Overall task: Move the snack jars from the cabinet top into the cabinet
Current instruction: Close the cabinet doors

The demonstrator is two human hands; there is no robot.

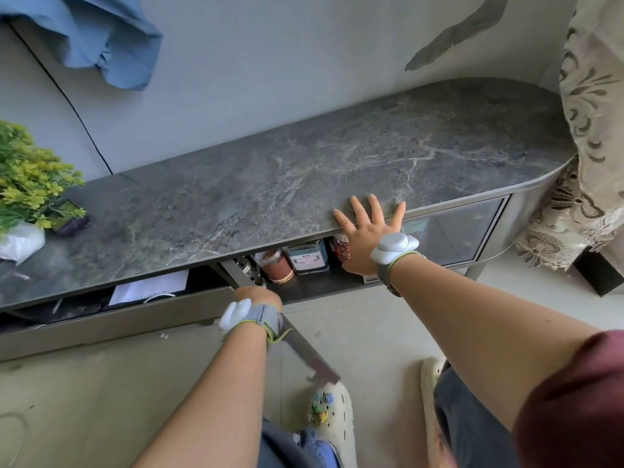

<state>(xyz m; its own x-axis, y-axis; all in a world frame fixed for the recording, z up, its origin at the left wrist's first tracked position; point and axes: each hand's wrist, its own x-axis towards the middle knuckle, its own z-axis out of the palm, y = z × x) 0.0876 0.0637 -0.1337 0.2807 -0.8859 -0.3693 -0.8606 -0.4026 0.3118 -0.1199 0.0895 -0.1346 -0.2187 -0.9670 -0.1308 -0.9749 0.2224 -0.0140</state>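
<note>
The cabinet's dark marble top carries no jars in its middle or right part. Below its front edge the compartment stands open. Inside I see a jar of red-brown contents, a square jar with a blue label and a red-filled jar half hidden behind my right hand. My right hand lies flat on the top's front edge with fingers spread, holding nothing. My left hand is curled over the upper edge of the grey cabinet door, which is swung out towards me.
A yellow-green plant and a white bag sit on the top's left end. Left of the door, a drawer with papers is pulled out. A glass-fronted door is right of the compartment, a patterned curtain beyond. My clogs are on the floor.
</note>
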